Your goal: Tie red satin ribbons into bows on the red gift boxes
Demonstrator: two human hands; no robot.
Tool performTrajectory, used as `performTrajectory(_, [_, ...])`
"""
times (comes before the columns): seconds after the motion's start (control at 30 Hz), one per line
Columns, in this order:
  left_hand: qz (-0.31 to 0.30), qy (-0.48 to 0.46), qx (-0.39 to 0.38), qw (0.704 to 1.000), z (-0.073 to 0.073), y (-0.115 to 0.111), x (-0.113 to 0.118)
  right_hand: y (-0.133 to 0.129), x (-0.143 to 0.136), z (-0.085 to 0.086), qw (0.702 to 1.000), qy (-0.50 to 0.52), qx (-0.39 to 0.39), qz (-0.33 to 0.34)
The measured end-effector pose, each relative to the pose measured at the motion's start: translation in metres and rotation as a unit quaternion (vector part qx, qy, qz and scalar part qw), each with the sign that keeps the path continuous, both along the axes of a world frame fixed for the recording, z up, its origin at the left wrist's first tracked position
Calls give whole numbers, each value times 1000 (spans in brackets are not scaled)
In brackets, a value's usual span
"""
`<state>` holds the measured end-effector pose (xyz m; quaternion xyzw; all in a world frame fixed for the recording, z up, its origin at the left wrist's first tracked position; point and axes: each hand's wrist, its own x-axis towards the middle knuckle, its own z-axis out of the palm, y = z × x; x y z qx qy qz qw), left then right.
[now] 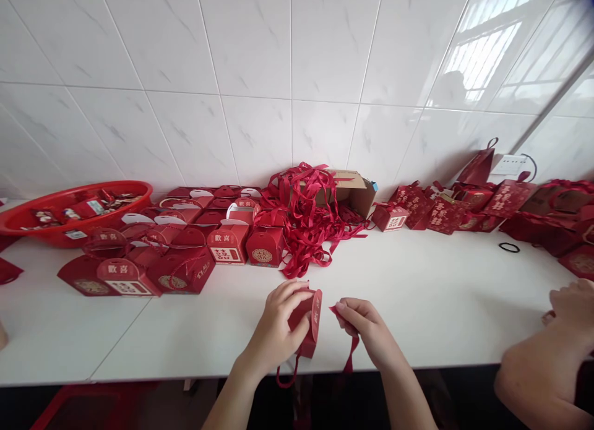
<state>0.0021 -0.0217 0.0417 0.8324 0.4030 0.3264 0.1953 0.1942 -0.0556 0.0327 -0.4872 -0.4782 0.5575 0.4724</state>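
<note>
Resting within left hand (279,323): red box (302,307)

From where I stand, the left grip (281,322) hides much of the small red box (316,318), and the right grip (343,312) covers part of a ribbon (351,356), its lower end lost in the dark below the table (417,294). The ribbon heap (309,232) hides part of the cardboard carton (365,198). The basin label (77,234) is too small to read. A co-worker's arm (541,359) runs out of sight at the right.

Smooth card box (316,318) — cloth ribbon (352,356) — glossy wall tiles (255,40)
</note>
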Motion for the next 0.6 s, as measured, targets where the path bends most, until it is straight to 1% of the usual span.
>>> performTrajectory(0.1, [-2, -4, 10, 1000, -1, 0, 1, 8, -10, 2, 997, -67, 20, -12])
performTrajectory(0.2, [-7, -2, 13, 1000, -2, 1, 0, 12, -17, 1, 993, -108, 47, -14])
performTrajectory(0.4, [-12, -18, -4, 1000, -1, 0, -1, 13, -19, 1, 990, -123, 68, 6])
performTrajectory(0.6, [-25, -51, -14, 998, 3, 0, 0, 12, -19, 4, 989, -127, 74, 7])
